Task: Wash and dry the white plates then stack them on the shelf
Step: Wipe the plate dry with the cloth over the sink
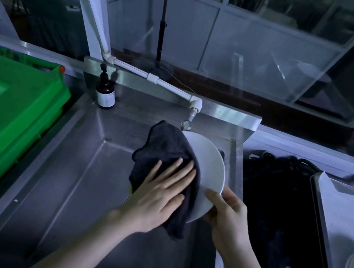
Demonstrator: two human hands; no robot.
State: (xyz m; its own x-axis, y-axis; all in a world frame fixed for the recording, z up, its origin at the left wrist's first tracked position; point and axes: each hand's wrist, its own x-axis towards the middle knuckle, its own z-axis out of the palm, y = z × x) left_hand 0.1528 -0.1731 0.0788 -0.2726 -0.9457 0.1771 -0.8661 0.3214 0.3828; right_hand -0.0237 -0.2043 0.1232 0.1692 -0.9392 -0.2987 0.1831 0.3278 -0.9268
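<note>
White plate (210,166) stands on edge, face leftward under dark cloth (166,150).

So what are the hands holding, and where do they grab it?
The right hand grips the white plate by its near rim, above the sink. The left hand holds nothing: its straight fingers press a dark cloth flat against the plate.

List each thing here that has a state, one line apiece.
white plate: held tilted over the sink, partly covered
dark cloth: draped on the white plate, pressed flat
left hand: fingers straight, pressing the dark cloth
right hand: grips the white plate's lower rim
tap: no stream visible
pump bottle: upright at the sink's back corner
green bin: lid down
</note>
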